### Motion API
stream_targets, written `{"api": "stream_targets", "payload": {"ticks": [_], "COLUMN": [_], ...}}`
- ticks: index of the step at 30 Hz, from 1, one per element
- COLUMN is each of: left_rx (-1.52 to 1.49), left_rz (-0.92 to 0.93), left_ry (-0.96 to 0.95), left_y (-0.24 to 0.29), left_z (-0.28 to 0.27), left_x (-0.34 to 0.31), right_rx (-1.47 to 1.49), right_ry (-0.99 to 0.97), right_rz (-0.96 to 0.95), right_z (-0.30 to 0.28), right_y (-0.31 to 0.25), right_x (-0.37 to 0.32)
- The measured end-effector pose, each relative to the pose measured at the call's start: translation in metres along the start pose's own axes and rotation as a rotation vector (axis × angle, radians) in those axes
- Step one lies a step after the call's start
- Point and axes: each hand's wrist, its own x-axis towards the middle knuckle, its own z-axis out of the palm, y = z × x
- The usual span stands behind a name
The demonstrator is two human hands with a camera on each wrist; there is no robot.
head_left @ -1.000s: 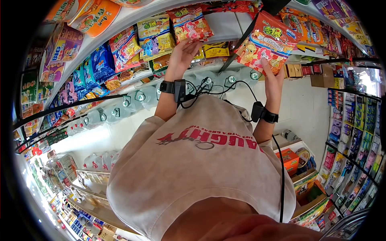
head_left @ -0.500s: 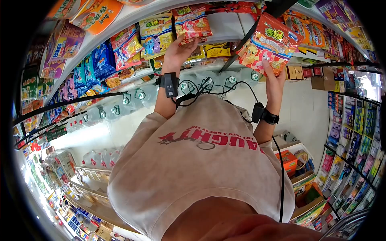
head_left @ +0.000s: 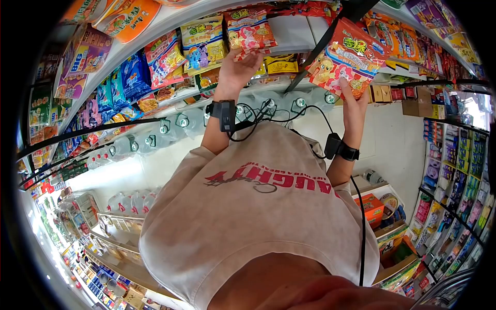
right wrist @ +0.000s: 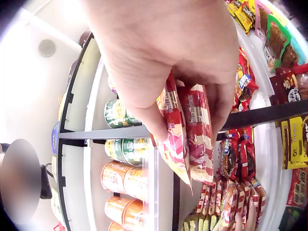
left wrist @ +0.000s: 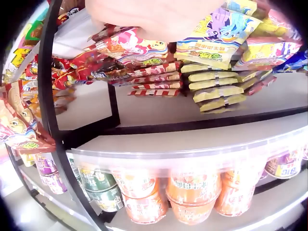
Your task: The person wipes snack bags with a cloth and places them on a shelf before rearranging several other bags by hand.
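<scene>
In the head view, my left hand touches the lower front edge of a red snack packet on the shelf, its fingers loosely bent. That hand crosses the top of the left wrist view, over stacked red packets; its fingertips are out of sight. My right hand holds up a red packet beside the black post. The right wrist view shows two red packets pinched together between thumb and fingers of my right hand.
Yellow packets lie left of the red ones. The black shelf post stands between my hands. Large bottles line up below, and cup noodles fill another shelf. A cable hangs from my right wrist.
My left hand dipped slightly away from the shelf packet, then came back up to its lower edge. My right hand and its packets have hardly moved.
</scene>
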Motion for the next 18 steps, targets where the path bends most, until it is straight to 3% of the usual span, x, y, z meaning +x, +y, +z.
{"api": "stream_targets", "payload": {"ticks": [18], "left_rx": [-0.108], "left_rz": [-0.049], "left_ry": [-0.023], "left_y": [0.007], "left_z": [0.005], "left_x": [0.000], "right_rx": [0.018], "right_ry": [0.039], "right_rz": [-0.002], "right_z": [-0.004], "right_y": [-0.003], "right_x": [-0.012]}}
